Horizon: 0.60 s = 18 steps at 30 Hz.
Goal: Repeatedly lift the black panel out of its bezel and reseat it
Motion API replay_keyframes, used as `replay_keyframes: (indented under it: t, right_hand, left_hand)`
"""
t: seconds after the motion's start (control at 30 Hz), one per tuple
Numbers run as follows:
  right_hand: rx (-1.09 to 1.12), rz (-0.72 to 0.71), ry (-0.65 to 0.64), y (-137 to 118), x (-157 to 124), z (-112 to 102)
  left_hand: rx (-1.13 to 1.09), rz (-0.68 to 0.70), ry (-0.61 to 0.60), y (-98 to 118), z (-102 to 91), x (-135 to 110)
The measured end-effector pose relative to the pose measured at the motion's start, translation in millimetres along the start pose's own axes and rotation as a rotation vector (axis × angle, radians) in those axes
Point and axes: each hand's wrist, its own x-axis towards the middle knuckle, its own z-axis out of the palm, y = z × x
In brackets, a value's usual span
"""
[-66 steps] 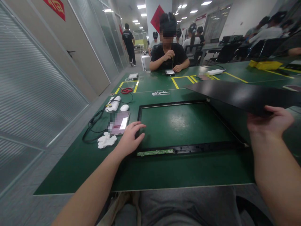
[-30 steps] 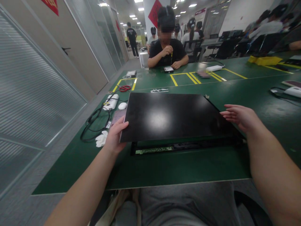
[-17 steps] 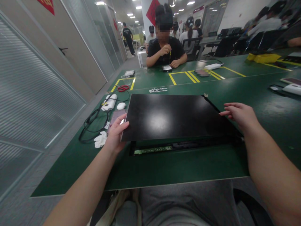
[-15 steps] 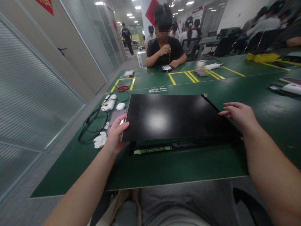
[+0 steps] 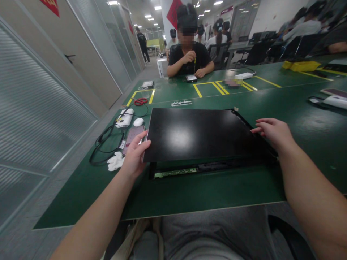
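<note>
A large glossy black panel (image 5: pixel 197 133) lies over a black rectangular frame (image 5: pixel 214 167) on the green table (image 5: pixel 203 191). The frame's near edge with a green circuit strip (image 5: pixel 176 172) shows below the panel's raised front edge. My left hand (image 5: pixel 134 153) grips the panel's near left corner, thumb on top. On the panel's right edge rests my right hand (image 5: pixel 271 133), fingers stretched out and flat, with nothing held in it.
Left of the panel lie a phone (image 5: pixel 132 135), a white mouse (image 5: pixel 138 122), a white device with black cables (image 5: pixel 123 118), a crumpled tissue (image 5: pixel 115 161) and red scissors (image 5: pixel 140 102). A person in black (image 5: pixel 188 59) works across the table. Yellow tape marks (image 5: pixel 211 88) lie beyond.
The black panel, first held up at the right by my right hand, now covers the frame. My left hand moved from the frame's corner to the panel's corner; since then both hands barely shifted.
</note>
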Motion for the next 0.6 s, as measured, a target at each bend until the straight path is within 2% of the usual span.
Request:
replay_keyframes:
  t: [0.6]
  right_hand:
    - [-0.051, -0.029, 0.043, 5.5, 5.8, -2.6]
  left_hand:
    - [0.000, 0.005, -0.075, -6.3, 3.7, -1.6]
